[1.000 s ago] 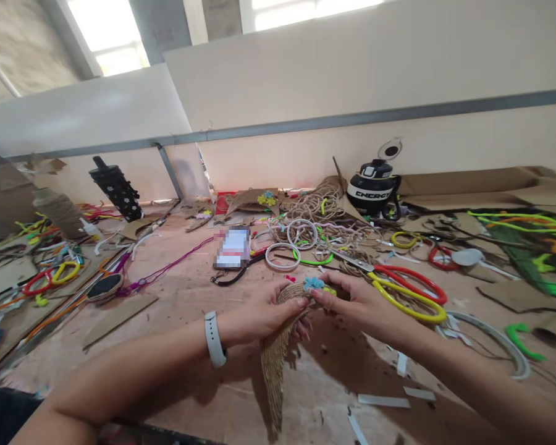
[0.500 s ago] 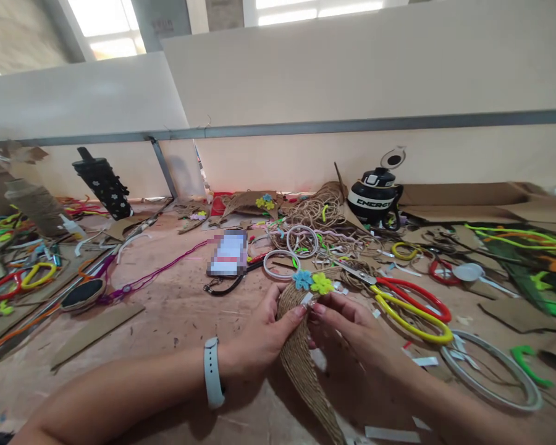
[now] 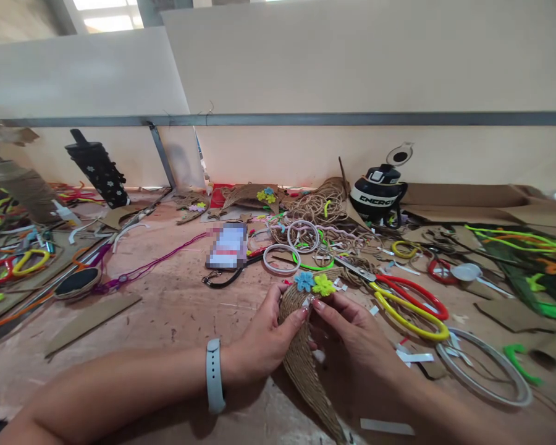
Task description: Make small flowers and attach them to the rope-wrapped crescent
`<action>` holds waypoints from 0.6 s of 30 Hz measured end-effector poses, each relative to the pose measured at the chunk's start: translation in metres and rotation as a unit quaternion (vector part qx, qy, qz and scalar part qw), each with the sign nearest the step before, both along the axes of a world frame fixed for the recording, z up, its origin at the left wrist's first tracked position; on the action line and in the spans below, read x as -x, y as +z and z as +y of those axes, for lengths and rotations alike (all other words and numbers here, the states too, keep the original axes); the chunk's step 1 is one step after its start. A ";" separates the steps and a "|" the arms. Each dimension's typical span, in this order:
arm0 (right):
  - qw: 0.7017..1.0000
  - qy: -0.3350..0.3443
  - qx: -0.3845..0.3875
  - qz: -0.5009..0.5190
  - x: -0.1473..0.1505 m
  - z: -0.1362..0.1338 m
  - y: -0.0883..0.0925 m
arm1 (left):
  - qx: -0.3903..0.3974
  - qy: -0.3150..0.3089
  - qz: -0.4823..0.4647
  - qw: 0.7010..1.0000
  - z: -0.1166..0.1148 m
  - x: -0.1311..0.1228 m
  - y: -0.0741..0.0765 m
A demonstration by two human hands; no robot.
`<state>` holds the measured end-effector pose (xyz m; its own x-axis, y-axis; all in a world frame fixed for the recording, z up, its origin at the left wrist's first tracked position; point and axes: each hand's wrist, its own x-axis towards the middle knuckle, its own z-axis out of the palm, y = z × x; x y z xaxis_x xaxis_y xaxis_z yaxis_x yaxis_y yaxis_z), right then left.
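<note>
A curved, tapering piece covered in jute twine (image 3: 303,361) is held above the table, its narrow end pointing down toward me. Near its top sit a blue flower (image 3: 304,282) and a yellow flower (image 3: 323,285), both fuzzy. My left hand (image 3: 264,330) is closed around the piece's left side, thumb across the twine. At the right edge, my right hand (image 3: 347,324) is closed in a pinch, thumb and finger meeting by a small white strip (image 3: 307,301). The left thumb lies close to that strip. Other right-hand fingers are partly hidden behind the piece.
Scissors (image 3: 398,303) with red and yellow handles lie to the right, near a large pale ring (image 3: 486,364). Beyond my hands are a phone (image 3: 227,246), two small rings, tangled twine (image 3: 312,207) and a black bottle (image 3: 377,194). A cardboard strip (image 3: 92,321) lies left.
The camera view has tilted slightly downward. Both hands stay on the twine piece, and less of the white strip shows between the thumbs than before.
</note>
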<state>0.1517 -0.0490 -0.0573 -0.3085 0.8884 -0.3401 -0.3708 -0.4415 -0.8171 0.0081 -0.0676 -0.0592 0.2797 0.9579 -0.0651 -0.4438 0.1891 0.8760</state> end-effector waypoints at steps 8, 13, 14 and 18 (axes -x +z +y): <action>1.000 -0.018 0.008 0.009 0.004 -0.003 0.004 | 0.002 -0.005 -0.002 1.000 -0.001 -0.001 0.001; 1.000 -0.012 0.016 0.019 0.003 -0.004 0.004 | 0.009 -0.007 -0.004 1.000 -0.001 0.000 0.001; 1.000 -0.015 0.020 0.018 0.003 -0.004 0.004 | 0.010 -0.010 -0.004 1.000 -0.002 0.000 0.001; 1.000 -0.016 0.020 0.005 0.002 -0.001 0.004 | 0.004 -0.018 -0.011 1.000 -0.002 0.001 0.001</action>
<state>0.1492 -0.0498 -0.0533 -0.2842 0.8835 -0.3723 -0.3927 -0.4615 -0.7955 0.0068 -0.0692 -0.0581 0.3149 0.9469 -0.0652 -0.4560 0.2112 0.8646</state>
